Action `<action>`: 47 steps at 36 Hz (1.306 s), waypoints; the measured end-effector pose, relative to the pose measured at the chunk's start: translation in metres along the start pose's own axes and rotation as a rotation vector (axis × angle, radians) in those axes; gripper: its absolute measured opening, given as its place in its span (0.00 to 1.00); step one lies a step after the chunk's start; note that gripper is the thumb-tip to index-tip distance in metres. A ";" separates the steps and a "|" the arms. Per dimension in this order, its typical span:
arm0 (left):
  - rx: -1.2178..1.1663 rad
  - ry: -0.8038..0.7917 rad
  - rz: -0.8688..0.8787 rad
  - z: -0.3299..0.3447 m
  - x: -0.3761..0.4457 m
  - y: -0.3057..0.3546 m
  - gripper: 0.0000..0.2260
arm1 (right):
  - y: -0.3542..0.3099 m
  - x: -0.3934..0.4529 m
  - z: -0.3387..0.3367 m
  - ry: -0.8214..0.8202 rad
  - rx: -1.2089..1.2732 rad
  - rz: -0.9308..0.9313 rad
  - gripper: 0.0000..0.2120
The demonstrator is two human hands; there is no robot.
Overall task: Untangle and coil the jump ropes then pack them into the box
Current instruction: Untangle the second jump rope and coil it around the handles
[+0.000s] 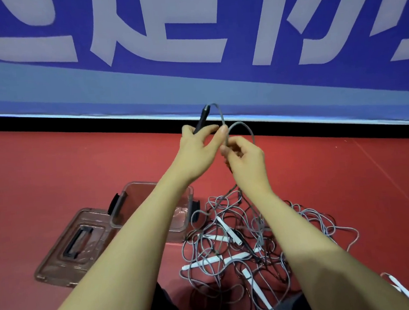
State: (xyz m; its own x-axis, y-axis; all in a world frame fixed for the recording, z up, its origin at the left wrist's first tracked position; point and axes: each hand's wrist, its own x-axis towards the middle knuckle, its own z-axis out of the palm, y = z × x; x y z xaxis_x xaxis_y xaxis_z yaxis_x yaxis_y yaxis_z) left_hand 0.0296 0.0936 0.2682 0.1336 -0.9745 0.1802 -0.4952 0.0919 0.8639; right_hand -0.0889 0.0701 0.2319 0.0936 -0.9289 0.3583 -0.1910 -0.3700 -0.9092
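Above the red floor [54, 170], both hands are raised w/ one grey rope. Left hand [198, 148] grips a black handle [202, 120], tip pointing up; the grey rope [221, 116] arcs from the handle top down to its thumb. Right hand [246, 160] pinches the same rope just beside it, a loop above the fingers. Rope drops down to the tangled pile [248, 243] of grey ropes & white handles on the floor. Clear box [179, 222] sits left of the pile, touching it; its lid [69, 246] lies flat at the box's left.
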 end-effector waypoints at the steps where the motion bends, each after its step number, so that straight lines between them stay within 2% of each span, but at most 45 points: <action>1: 0.012 -0.037 -0.008 0.001 -0.001 -0.004 0.15 | -0.003 0.002 -0.001 0.030 0.068 0.029 0.09; 5: 0.157 -0.198 -0.011 0.008 -0.009 -0.023 0.12 | -0.021 0.013 -0.008 0.161 0.351 0.116 0.08; 8: 0.141 -0.227 0.009 0.010 -0.014 -0.027 0.08 | -0.028 0.018 -0.011 0.186 0.550 0.187 0.10; 12: 0.048 -0.156 0.047 0.009 -0.012 -0.022 0.08 | -0.032 0.019 -0.014 0.154 0.723 0.275 0.10; 16: 0.058 -0.055 0.089 0.012 -0.010 -0.020 0.09 | -0.038 0.016 -0.017 0.110 0.846 0.376 0.08; 23: 0.064 0.026 0.132 0.019 -0.007 -0.015 0.04 | -0.041 0.016 -0.020 0.050 0.878 0.382 0.07; 25: 0.081 0.078 0.112 0.018 -0.006 -0.016 0.06 | -0.035 0.017 -0.021 0.022 0.805 0.375 0.06; 28: 0.060 0.157 0.076 0.013 -0.001 -0.016 0.08 | -0.017 0.012 -0.021 -0.096 0.372 0.321 0.06; 30: 0.044 0.188 0.076 0.007 0.002 -0.015 0.09 | -0.003 0.007 -0.021 -0.256 0.028 0.244 0.09; 33: 0.049 0.182 0.091 0.001 0.004 -0.012 0.09 | 0.007 0.000 -0.019 -0.494 -0.313 0.176 0.05; 34: 0.043 0.169 0.092 0.000 0.004 -0.010 0.09 | 0.008 -0.001 -0.018 -0.499 -0.339 0.180 0.02; 36: 0.024 0.129 0.092 0.001 0.002 -0.006 0.07 | 0.011 0.000 -0.016 -0.399 -0.359 0.168 0.08; 38: 0.008 0.065 0.071 0.001 0.001 -0.006 0.07 | 0.008 0.002 -0.015 -0.281 -0.271 0.165 0.09; 41: 0.043 -0.045 0.008 0.004 -0.001 -0.015 0.07 | -0.004 0.006 -0.015 -0.129 0.038 0.230 0.08; 45: 0.121 -0.151 -0.017 0.012 -0.006 -0.028 0.12 | -0.018 0.012 -0.017 -0.089 0.423 0.321 0.10; 47: 0.090 -0.154 0.019 0.014 -0.009 -0.029 0.10 | -0.024 0.014 -0.017 -0.084 0.567 0.357 0.10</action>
State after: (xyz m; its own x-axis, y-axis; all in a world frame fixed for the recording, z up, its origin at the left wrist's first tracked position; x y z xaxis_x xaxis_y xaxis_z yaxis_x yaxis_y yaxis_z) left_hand 0.0306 0.0967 0.2344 -0.0058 -0.9933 0.1157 -0.5719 0.0983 0.8144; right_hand -0.1001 0.0658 0.2619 0.2001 -0.9796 0.0181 0.3156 0.0470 -0.9477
